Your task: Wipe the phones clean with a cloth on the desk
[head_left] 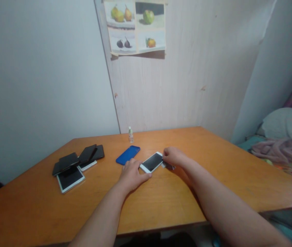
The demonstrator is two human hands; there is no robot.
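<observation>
A: Holding the phone, is it one hand or both?

B: Surely the left hand: it is half closed, with the thumb at the near edge and the fingers around the left end. The right hand has its fingers bent together at the right end. If they grip the phone or only touch it, I cannot tell.

A: And where exactly is the phone?

B: Near the middle of the table, between the two hands, with its dark screen upward. Whether it lies flat or is a little raised, I cannot tell.

A: What stands around it?

B: Beneath the right hand is a small shiny item, partly covered, so I cannot name it. Just beyond the left hand lies a blue case; the fingers hide a bit of its near edge. Farther back, a small bottle stands upright.

A: And to the left side?

B: Well apart from the hands, several black devices lie one over another, and a white tablet is partly under them.

A: Anything beyond the table?

B: On the wall hangs a fruit poster, and at the right is some bedding.
</observation>
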